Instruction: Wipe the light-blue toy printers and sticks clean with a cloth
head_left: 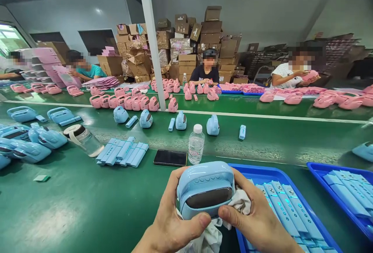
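My left hand (171,214) and my right hand (256,214) together hold a light blue speaker-like device (205,189) with a dark oval panel on its front, low in the middle of the view. Both thumbs press on its lower front edge. A white cloth (211,235) is bunched under the device and against my right palm. Just past the hands stand a clear water bottle (196,144) and a black phone (170,157) lying flat on the green table (72,206).
A blue tray (272,175) of blue sticks lies at right, another blue tray (317,167) further right. Loose blue sticks (122,152), a lidded jar (84,139) and blue devices (35,144) lie left. Pink devices (136,101) cover the far belt; several people sit behind, before stacked cartons (189,39).
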Motion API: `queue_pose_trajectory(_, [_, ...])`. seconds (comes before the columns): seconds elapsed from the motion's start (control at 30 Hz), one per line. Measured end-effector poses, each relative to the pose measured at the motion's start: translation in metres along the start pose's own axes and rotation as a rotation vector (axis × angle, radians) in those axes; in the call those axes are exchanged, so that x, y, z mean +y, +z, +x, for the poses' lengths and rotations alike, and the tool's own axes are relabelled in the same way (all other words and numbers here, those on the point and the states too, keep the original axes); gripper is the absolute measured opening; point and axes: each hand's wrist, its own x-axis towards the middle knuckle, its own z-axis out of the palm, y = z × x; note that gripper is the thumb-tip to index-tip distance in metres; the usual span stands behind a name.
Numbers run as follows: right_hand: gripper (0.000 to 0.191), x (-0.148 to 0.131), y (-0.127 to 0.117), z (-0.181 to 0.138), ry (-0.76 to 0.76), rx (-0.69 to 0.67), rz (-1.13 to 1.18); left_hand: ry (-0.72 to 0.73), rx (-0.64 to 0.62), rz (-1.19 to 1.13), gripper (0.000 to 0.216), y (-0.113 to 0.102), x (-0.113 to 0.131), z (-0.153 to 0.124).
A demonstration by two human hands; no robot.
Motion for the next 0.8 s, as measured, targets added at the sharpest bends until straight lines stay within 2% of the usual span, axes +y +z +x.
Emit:
queue_pose_trajectory(0.23, [0.068, -0.001, 0.002, -0.003, -0.006, 0.051, -0.093, 0.089, 0.085, 0.008, 0.074, -0.001, 0.0, -0.008])
queue_pose_trajectory(0.37, [0.065, -0.003, 0.004, 0.0, -0.013, 0.105, -0.108, 0.17, 0.137, 0.099, 0.072, 0.001, -0.004, -0.006])
queue_pose_trajectory(0.47, [0.063, 0.001, 0.004, 0.004, -0.011, 0.063, -0.065, 0.099, 0.132, 0.118, 0.07, -0.001, -0.006, -0.006])
queue_pose_trajectory(0.6, [0.066, 0.007, 0.0, 0.007, -0.004, 0.032, 0.045, -0.087, 0.027, 0.062, 0.078, -0.008, -0.006, -0.01])
queue_pose_trajectory(0.7, [0.068, 0.01, -0.002, 0.004, 0.0, 0.073, 0.039, -0.076, 0.041, 0.076, 0.08, -0.012, -0.008, -0.014])
queue_pose_trajectory(0.8, [0.062, 0.013, -0.004, -0.002, 0.098, 0.17, 0.08, -0.018, 0.085, 0.032, 0.075, -0.013, -0.011, -0.016])
